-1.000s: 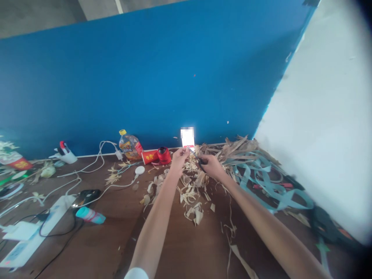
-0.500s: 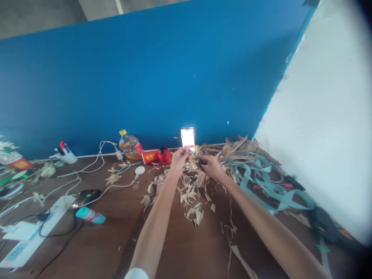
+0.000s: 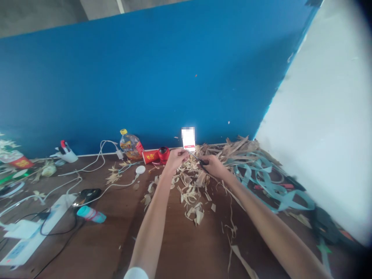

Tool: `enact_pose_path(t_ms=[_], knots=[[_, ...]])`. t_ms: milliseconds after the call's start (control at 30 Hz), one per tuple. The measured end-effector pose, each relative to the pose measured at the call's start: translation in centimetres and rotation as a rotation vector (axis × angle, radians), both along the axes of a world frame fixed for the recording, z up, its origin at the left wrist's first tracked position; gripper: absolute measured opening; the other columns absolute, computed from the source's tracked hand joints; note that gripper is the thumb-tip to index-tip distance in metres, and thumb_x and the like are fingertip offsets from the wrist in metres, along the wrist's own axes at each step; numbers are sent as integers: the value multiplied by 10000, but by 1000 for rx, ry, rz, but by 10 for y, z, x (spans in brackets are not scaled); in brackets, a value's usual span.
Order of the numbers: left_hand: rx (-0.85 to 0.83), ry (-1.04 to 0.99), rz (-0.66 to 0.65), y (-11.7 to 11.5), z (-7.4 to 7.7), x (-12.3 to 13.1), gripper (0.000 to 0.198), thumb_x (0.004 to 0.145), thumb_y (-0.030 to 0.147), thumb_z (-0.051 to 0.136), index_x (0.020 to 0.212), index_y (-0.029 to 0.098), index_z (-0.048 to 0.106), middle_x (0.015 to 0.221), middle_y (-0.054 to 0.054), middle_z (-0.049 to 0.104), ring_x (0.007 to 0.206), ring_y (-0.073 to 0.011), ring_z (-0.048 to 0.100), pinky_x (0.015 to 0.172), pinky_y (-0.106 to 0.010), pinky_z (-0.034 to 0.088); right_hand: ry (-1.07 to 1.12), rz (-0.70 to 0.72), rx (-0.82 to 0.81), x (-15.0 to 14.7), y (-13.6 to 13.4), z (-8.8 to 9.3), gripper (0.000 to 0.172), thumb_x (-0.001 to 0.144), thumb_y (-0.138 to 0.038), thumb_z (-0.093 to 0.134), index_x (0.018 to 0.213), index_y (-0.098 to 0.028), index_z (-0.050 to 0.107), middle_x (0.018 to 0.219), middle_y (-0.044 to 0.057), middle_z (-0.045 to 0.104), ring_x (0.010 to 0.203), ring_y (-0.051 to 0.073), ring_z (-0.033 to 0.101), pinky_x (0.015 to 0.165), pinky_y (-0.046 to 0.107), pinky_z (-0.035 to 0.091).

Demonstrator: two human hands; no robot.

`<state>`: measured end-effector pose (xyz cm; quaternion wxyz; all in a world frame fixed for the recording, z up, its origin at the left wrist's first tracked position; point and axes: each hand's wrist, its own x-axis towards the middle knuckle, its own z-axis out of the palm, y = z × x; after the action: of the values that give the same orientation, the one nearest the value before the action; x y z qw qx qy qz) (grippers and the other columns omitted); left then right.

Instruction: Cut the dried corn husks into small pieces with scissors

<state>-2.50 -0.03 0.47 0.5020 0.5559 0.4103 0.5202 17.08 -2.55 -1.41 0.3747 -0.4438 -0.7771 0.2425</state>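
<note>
My right hand [image 3: 214, 166] is closed around the dark handles of a pair of scissors [image 3: 202, 162]. Their blades point up and left, toward the fingertips of my left hand [image 3: 176, 159]. The left fingers are pinched together on something too small to make out. Under both hands lies a heap of pale dry husk scraps [image 3: 190, 195], curled and cut into bits. Just behind the hands a lit phone screen [image 3: 188, 139] stands upright against the blue partition.
A bottle with a yellow cap [image 3: 130, 145], a red paper cup [image 3: 150, 156] and a red roll [image 3: 163, 155] stand left of the hands. Dry husks [image 3: 238, 150] and light-blue ribbon [image 3: 264, 174] lie right. A power strip [image 3: 37, 228], cables and a cyan roll [image 3: 91, 214] are at left.
My left hand has moved slightly left and turned flatter, a little away from the scissors' handles. The right hand stays nearly in place, still holding the scissors.
</note>
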Motion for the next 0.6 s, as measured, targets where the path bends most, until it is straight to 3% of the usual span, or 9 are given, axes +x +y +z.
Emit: enact_pose_path(t_ms=[267,467,600], knots=[[47,235,-98,-1,7,-11,170,671,298,723,675,129,704,605,-61,641,516,-115,514,484,-209,343,-182,46,8,14,2,14,207,691,-219,534,733,-179,732,590,20,628,549,142,509,524,232,330],[78,442,-164,-8,21,-16,190,675,321,713,626,137,698,550,-57,614,460,-114,467,456,-225,295,-276,69,-36,20,0,23,278,672,-179,507,799,-203,754,561,11,602,497,126,468,478,228,296],[131,571,-222,-10,22,-19,234,712,342,666,577,150,669,536,-52,599,476,-127,480,475,-236,305,-368,91,-98,25,-4,31,264,677,-172,515,786,-210,752,544,8,601,459,120,444,453,234,275]])
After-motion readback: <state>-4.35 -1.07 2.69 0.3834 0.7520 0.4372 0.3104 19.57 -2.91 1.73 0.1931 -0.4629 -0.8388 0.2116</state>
